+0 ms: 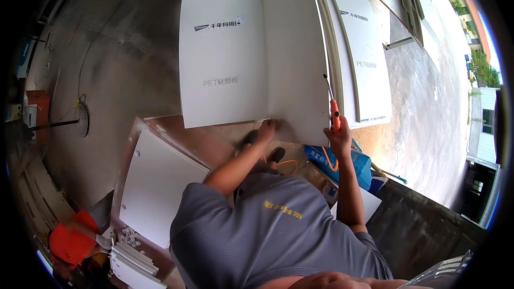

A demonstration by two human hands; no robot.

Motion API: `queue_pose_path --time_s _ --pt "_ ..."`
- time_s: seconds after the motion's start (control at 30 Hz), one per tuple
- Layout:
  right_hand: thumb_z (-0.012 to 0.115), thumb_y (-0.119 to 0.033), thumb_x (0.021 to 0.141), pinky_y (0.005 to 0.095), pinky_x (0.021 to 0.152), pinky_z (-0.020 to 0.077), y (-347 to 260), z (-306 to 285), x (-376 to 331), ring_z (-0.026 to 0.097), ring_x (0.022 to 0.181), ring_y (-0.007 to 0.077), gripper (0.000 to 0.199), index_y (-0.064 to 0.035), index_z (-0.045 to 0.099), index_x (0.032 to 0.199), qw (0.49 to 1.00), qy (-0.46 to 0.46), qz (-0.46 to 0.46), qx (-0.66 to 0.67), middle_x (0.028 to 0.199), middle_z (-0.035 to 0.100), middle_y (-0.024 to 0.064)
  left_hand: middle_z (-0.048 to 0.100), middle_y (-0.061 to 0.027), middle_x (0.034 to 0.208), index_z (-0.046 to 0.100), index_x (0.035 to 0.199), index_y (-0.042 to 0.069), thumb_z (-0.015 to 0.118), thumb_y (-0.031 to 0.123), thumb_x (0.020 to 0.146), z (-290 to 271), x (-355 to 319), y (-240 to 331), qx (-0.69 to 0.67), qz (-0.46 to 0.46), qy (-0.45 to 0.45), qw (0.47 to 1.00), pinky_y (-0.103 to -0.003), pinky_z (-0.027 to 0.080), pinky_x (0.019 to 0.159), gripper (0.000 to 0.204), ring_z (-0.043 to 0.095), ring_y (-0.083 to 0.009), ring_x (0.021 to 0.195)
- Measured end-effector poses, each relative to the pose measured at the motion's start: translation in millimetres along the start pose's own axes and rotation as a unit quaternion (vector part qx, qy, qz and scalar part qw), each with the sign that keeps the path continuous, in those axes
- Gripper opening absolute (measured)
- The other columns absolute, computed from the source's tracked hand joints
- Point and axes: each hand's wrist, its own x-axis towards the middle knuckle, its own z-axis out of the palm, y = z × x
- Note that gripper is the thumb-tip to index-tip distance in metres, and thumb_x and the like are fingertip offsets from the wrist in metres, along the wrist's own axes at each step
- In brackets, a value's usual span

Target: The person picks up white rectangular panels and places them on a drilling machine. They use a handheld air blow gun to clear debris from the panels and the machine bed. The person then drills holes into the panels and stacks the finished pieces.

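My left hand grips the lower edge of a large white panel that overlaps another white panel lying on the concrete floor. My right hand is closed around an orange-handled screwdriver. The screwdriver points upward, with its thin shaft along the right edge of the overlapping panel. My grey shirt fills the lower middle of the view.
More white panels lie to the right. A white board with edge holes rests on a brown sheet at lower left, above a stack of small white boards. A blue bag sits under my right hand. An orange-red object is at far lower left.
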Motion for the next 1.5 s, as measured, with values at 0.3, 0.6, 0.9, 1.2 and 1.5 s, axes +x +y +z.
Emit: queue_pose_path --time_s 0.3,0.6,0.9,1.2,1.5 --pt "0.072 -0.002 0.072 0.0332 0.070 0.0494 -46 -98 -119 0.062 0.072 0.0253 0.045 -0.0068 0.057 0.114 0.993 0.008 0.060 -0.098 0.079 0.062 0.0120 0.060 -0.0143 0.117 0.047 0.131 0.002 0.034 0.047 0.101 34 84 60 0.038 0.242 -0.172 0.954 -0.038 0.047 0.092 0.056 0.059 -0.0285 0.105" --pt "0.073 -0.007 0.075 0.0349 0.071 0.0509 -15 -180 -342 0.064 0.078 0.0310 0.039 -0.0087 0.063 0.113 0.932 0.250 0.259 -0.040 0.091 0.068 0.0126 0.049 -0.0105 0.135 0.043 0.137 0.008 0.050 0.050 0.094 129 -53 114 -0.250 -0.166 -0.543 0.785 -0.045 0.042 0.102 0.060 0.047 -0.0280 0.124" --pt "0.063 -0.025 0.087 0.0301 0.044 0.0428 85 66 -685 0.050 0.049 0.0115 0.030 0.0006 0.057 0.099 0.413 0.714 0.537 0.176 0.067 0.052 0.0024 0.043 -0.0111 0.141 0.041 0.139 0.007 0.062 0.043 0.089 213 -170 76 -0.054 -0.256 -0.723 0.639 -0.047 0.030 0.111 0.065 0.039 -0.0286 0.131" --pt "0.058 -0.025 0.090 0.0263 0.044 0.0384 38 282 -851 0.060 0.062 0.0126 0.017 -0.0092 0.056 0.097 0.272 0.639 0.506 0.512 0.071 0.061 0.0021 0.058 -0.0078 0.123 0.053 0.126 0.010 0.056 0.034 0.094 255 -390 -60 0.089 -0.215 -0.700 0.676 -0.043 0.044 0.097 0.040 0.053 -0.0251 0.114" --pt "0.058 -0.029 0.091 0.0281 0.046 0.0400 17 314 -968 0.053 0.059 0.0092 0.022 -0.0075 0.057 0.093 0.023 0.805 0.434 0.405 0.069 0.057 -0.0004 0.058 -0.0106 0.122 0.052 0.126 0.004 0.057 0.023 0.089 226 -523 -208 0.264 -0.266 -0.712 0.594 -0.043 0.045 0.096 0.043 0.053 -0.0265 0.115"
